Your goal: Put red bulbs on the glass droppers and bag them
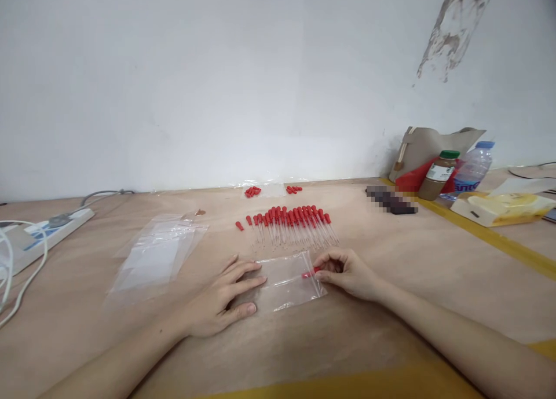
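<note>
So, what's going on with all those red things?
The right hand pinches a red dropper bulb at the zip end of a clear zip bag. The left hand rests its fingertips at the bag's other end. Just beyond lies a row of red-bulbed droppers.

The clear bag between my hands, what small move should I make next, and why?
Probably slide the red piece a little further left along the clear bag: your right hand pinches it at the bag's right end, while your left hand rests at the opposite end.
</note>
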### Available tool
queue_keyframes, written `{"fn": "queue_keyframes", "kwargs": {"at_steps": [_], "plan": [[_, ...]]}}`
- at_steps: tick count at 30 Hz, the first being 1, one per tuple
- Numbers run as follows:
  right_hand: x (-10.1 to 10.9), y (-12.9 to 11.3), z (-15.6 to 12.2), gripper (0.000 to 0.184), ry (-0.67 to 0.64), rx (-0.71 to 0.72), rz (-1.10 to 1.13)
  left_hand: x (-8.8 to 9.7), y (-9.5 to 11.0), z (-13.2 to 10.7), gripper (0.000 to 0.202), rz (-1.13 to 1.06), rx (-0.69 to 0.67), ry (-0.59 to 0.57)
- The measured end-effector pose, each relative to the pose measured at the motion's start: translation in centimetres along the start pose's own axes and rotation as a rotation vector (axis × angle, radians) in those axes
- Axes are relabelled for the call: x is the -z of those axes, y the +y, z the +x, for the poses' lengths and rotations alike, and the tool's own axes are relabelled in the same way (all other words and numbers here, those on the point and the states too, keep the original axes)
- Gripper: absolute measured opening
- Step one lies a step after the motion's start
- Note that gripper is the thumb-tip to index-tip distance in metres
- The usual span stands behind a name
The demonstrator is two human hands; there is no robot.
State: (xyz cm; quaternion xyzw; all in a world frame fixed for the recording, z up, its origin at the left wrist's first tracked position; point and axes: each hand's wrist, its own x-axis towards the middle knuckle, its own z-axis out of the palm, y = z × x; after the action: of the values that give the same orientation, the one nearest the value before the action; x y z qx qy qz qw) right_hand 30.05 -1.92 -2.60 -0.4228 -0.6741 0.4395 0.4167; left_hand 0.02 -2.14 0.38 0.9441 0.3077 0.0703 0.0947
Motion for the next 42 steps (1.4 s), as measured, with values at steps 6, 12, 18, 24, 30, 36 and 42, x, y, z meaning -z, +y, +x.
{"fn": "queue_keyframes", "kwargs": {"at_steps": [6, 12, 18, 24, 30, 36, 42], "plan": [[-0.2, 0.1, 0.0, 0.020, -0.037, 0.042, -0.114, 0.0, -0.1, 0.1, 0.045, 0.000, 0.003, -0.009], [3.6, -0.3, 4.2, 0.015, 0.240, 0.128, -0.490, -0.2, 0.0, 0.0, 0.051, -0.038, -0.011, 0.042], [3.4, -0.7, 11.4, 0.020, 0.319, 0.195, -0.926, 0.0, 0.2, 0.1, 0.051, -0.053, -0.009, 0.033], [2.3, -0.7, 15.3, 0.026, 0.169, 0.058, -1.027, 0.1, 0.1, 0.0, 0.049, -0.046, -0.003, 0.023], [2.9, -1.5, 16.6, 0.017, 0.103, 0.010, -0.969, 0.1, 0.0, 0.0, 0.047, -0.041, -0.009, 0.021], [6.1, -5.2, 13.5, 0.020, -0.054, 0.072, -0.740, 0.2, 0.0, -0.1, 0.045, -0.053, 0.006, 0.013], [8.5, -2.6, 5.0, 0.024, 0.355, 0.114, 0.101, 0.4, 0.2, 0.0, 0.049, -0.066, 0.000, 0.010]]}}
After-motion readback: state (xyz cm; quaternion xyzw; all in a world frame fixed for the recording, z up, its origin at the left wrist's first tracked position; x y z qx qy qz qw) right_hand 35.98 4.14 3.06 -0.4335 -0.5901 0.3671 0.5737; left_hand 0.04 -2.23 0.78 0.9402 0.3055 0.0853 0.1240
